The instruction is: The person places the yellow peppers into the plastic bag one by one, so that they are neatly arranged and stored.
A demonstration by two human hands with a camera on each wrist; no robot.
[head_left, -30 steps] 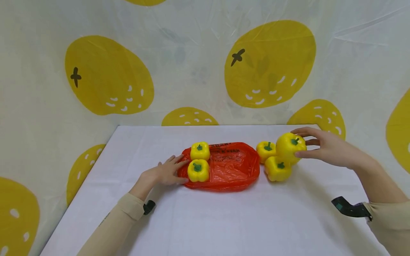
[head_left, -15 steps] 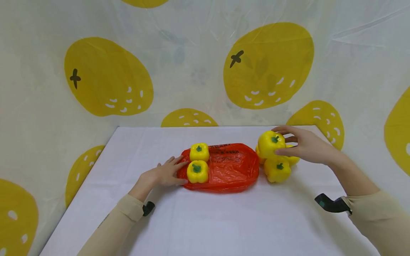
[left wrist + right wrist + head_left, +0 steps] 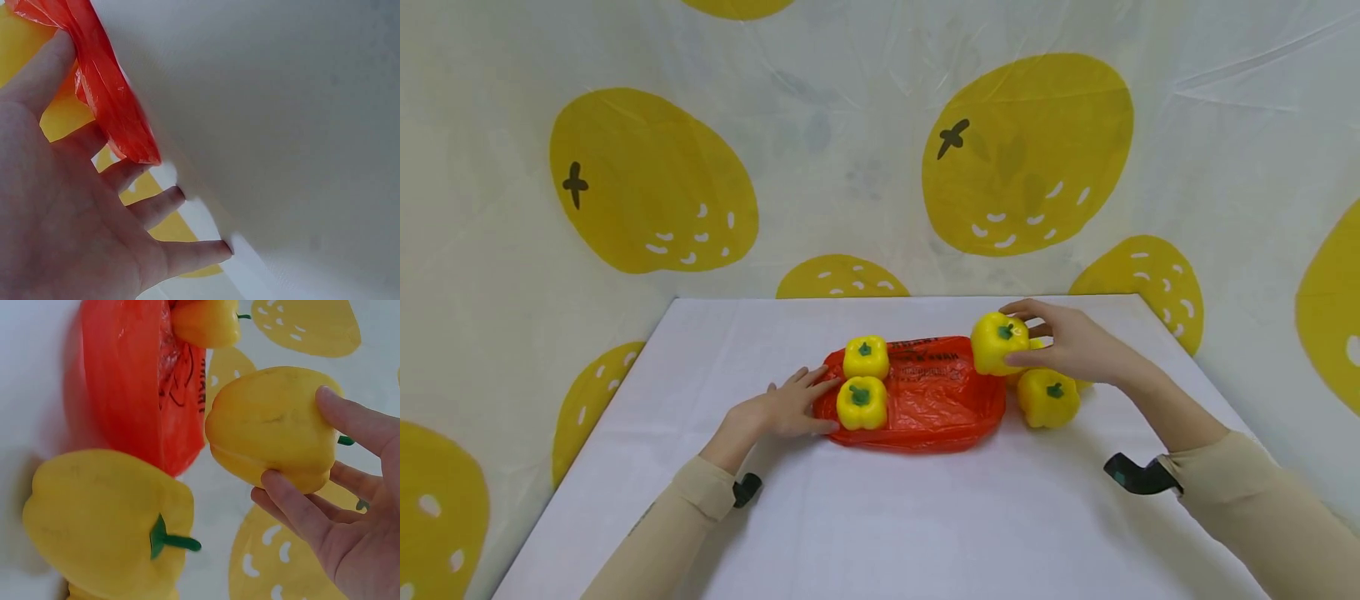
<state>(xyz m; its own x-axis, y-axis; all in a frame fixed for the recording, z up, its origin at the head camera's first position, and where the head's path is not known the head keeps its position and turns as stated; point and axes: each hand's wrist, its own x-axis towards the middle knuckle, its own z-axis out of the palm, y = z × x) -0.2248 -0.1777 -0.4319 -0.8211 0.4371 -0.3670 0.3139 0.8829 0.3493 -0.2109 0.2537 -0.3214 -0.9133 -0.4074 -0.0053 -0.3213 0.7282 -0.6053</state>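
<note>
My right hand (image 3: 1063,343) grips a yellow bell pepper (image 3: 996,346) with a green stem. In the head view this pepper overlaps the right end of a red plastic bag (image 3: 936,408) with dark print. The right wrist view shows thumb and fingers around the raised pepper (image 3: 269,425). Two more yellow bell peppers stand at the bag's left end, one behind (image 3: 866,357) and one in front (image 3: 862,404). My left hand (image 3: 786,407) lies spread at the bag's left edge. In the left wrist view its straight fingers (image 3: 156,209) reach along the red edge, some tips behind it.
Right of the bag a yellow bell pepper (image 3: 1048,400) stands on the white table (image 3: 880,517). Behind it more yellow shows, mostly covered by that pepper and my right hand. A cloth with large yellow fruit prints (image 3: 1030,154) hangs behind the table.
My right hand has carried the bell pepper leftward from above the right-hand peppers to the bag's right end. The left hand and the bag have stayed in place.
</note>
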